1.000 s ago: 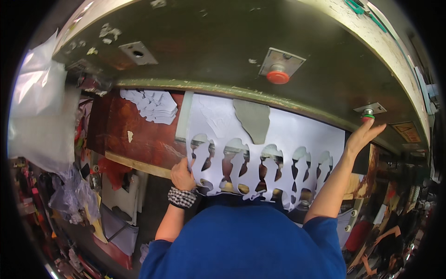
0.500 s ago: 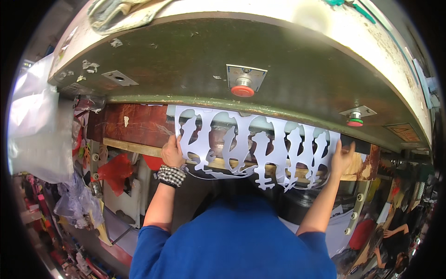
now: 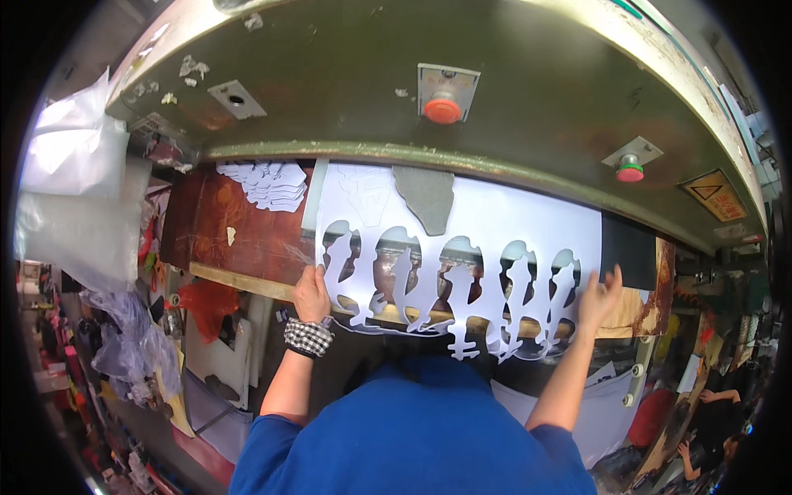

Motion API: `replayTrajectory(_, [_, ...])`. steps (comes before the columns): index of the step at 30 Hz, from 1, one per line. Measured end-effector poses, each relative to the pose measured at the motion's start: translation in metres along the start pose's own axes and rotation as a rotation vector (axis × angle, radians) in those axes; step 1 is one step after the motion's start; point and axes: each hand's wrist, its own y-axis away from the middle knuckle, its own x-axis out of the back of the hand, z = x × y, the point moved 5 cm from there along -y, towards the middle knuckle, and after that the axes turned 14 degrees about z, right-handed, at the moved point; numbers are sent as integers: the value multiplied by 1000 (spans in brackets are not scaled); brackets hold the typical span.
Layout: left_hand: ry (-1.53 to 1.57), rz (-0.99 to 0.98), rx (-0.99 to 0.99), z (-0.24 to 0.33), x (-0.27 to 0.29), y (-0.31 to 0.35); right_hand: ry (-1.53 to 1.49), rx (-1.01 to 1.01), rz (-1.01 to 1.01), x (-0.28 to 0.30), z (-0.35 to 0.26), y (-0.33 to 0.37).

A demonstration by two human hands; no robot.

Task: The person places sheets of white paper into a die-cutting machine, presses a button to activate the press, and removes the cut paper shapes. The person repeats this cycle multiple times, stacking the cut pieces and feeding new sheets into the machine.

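A white sheet [image 3: 511,210] with a row of shaped cut-outs along its near side lies on the machine bed. Its cut near edge hangs over the wooden front edge toward me. My left hand [image 3: 311,295] is closed on the sheet's left edge, a checkered band at that wrist. At the right edge, my right hand [image 3: 601,301] has its fingers apart, the thumb side close to the sheet; whether it touches is unclear. A grey, irregular flat piece [image 3: 427,198] rests on the sheet's far part, beside a faint outline.
White cut pieces [image 3: 268,183] lie fanned on the reddish bed at left. Overhead spans the green machine beam [image 3: 330,91] with a red button [image 3: 443,109] and a green-rimmed button [image 3: 629,169]. Clear plastic [image 3: 78,214] hangs at left. Another person [image 3: 718,412] is at far right.
The beam appears higher in the picture, and more of the sheet's far part shows, with the grey piece and the stacked cut pieces now visible. Both hands stay at the sheet's sides, slightly lower.
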Motion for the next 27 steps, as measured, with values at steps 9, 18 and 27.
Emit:
replayTrajectory(9, [-114, -204, 7, -15, 50, 72, -341, 617, -670, -68, -193, 220])
replayTrajectory(18, [-84, -272, -50, -19, 80, 122, -968, -361, -1094, -4, -157, 164])
replayTrajectory(27, [-91, -260, -68, -12, 78, 112, -344, 457, -633, -9, -113, 162])
